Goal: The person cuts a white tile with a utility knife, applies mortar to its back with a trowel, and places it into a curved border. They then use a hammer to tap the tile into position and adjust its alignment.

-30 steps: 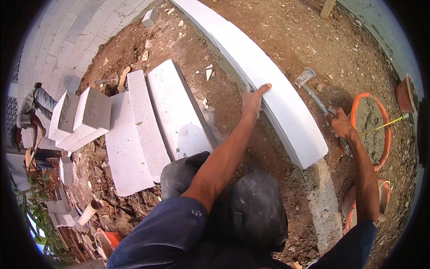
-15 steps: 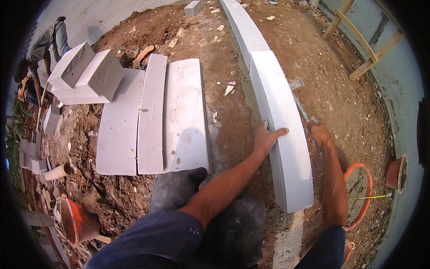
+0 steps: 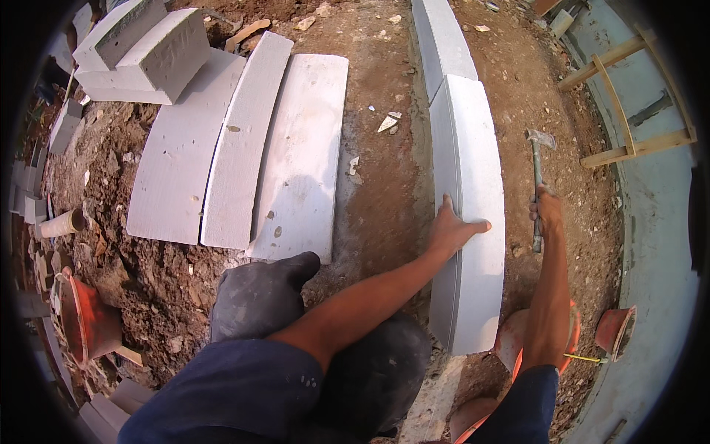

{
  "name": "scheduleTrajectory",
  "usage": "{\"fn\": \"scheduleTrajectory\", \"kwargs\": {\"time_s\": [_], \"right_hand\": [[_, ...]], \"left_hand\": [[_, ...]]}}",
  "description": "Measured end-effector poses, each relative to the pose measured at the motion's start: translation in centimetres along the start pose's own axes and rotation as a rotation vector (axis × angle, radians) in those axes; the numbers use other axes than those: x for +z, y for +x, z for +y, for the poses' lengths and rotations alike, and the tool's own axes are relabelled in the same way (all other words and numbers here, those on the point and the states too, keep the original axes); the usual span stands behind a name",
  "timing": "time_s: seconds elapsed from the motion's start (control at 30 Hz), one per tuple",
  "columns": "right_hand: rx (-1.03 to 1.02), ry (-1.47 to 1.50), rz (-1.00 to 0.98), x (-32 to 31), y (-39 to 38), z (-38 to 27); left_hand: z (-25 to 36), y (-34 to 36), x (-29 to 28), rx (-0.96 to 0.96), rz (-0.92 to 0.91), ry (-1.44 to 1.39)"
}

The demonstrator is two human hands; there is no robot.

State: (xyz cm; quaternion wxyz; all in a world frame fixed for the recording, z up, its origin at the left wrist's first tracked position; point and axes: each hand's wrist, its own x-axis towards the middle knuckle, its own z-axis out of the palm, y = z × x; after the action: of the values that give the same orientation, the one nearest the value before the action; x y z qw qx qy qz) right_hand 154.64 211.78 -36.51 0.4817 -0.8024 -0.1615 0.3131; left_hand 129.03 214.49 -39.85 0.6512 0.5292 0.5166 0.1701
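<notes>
My left hand (image 3: 456, 228) grips the left edge of a long white block (image 3: 479, 281), its thumb over the top face. The block lies in a straight row, end to end with a farther white block (image 3: 446, 41), on a strip of grey mortar. My right hand (image 3: 547, 207), to the right of the row, is closed round the shaft of a metal hatchet-like tool (image 3: 538, 155), whose head points away from me. My knees (image 3: 259, 311) are at the row's left.
White slabs (image 3: 296, 133) lie at left, stacked blocks (image 3: 144, 63) on one. Orange buckets (image 3: 92, 318) stand on both sides, one red (image 3: 614, 333) by the grey wall (image 3: 651, 237). A wooden frame (image 3: 629, 148) leans there. Another person (image 3: 55, 55) is partly visible at far left.
My view has turned, so the block row now runs straight ahead. The hatchet-like tool has swung more upright and stands farther from the block. My left hand still holds the block's edge.
</notes>
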Motion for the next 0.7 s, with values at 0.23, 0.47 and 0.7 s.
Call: {"fn": "scheduleTrajectory", "kwargs": {"time_s": [0.23,0.47,0.7], "right_hand": [[-0.031,-0.421,-0.194,3.8,-0.7,4.1],[-0.493,-0.474,0.239,1.3,-5.7,-0.2],[-0.846,0.128,0.327,5.2,-12.3,-13.0]], "left_hand": [[0.8,-0.5,-1.0,-0.028,-0.023,-0.037],[1.0,-0.6,-2.1,-0.047,-0.052,-0.044],[1.2,-0.5,-2.2,-0.090,-0.029,-0.037]]}}
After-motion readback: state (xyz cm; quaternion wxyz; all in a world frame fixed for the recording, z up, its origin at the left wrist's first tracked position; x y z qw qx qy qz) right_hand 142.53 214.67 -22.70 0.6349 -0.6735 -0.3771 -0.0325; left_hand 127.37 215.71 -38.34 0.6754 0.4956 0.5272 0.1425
